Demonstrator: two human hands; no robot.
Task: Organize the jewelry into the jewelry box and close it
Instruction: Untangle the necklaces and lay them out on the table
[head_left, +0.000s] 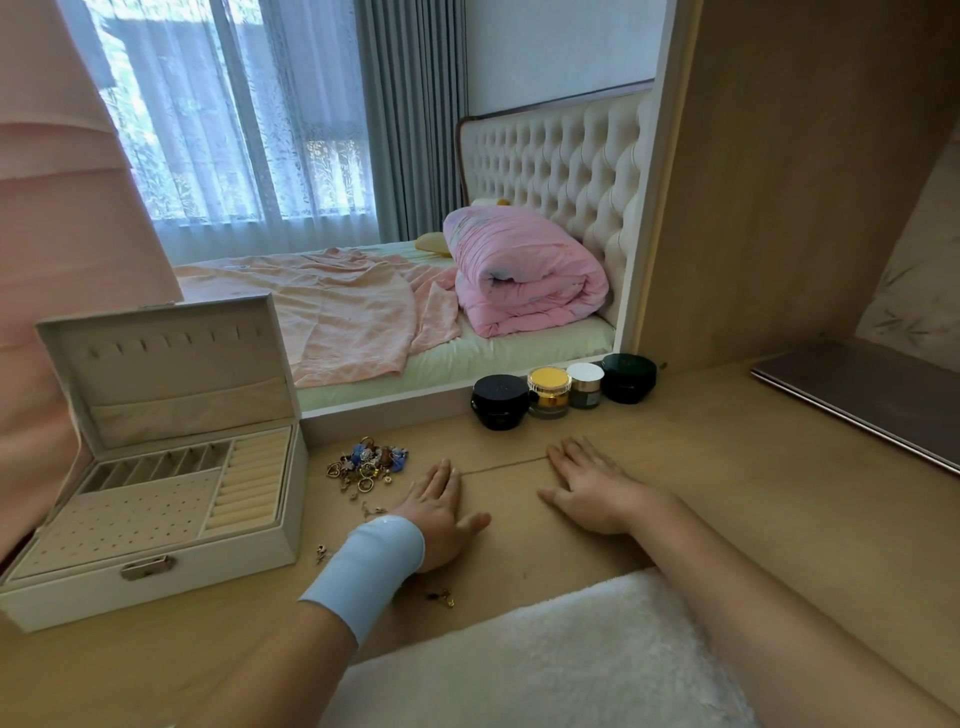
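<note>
White fluffy cushion (545, 660) at near edge. Left hand (441, 514), right hand (592, 493) flat on pale wooden desk (727, 467), fingers spread, empty. Risk: left forearm could sweep scattered small gold jewelry pieces (444, 597) off edge.

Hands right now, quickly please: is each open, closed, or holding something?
Left hand: open, flat on the desk, holding nothing.
Right hand: open, flat on the desk, holding nothing.

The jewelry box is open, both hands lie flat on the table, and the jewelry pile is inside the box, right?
Not quite. In the head view the jewelry pile lies on the table beside the jewelry box, not inside it. The box is open; left hand and right hand lie flat.
</note>
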